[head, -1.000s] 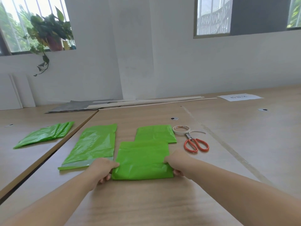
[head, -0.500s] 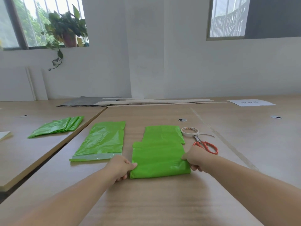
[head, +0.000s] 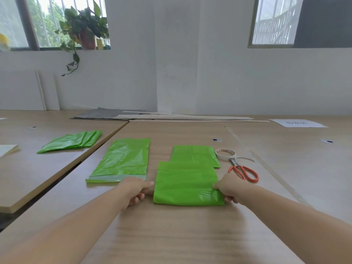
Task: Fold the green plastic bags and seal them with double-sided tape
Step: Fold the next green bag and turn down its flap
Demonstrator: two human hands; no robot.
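left hand [head: 136, 191]: your thumb and curled fingers pinch the bag's left edge.
right hand [head: 231, 188]: pinches the right edge likewise.
folded bag [head: 187, 184]: flat on the table [head: 171, 235] between your hands, long axis left to right.
tape roll [head: 225, 153]: beyond your right hand, the nearer one, beside the scissors [head: 244, 171].

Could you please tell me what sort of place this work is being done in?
Probably a plain workroom or workshop: large wooden tables set side by side, white walls with barred windows, and long wooden strips lying by the far wall.
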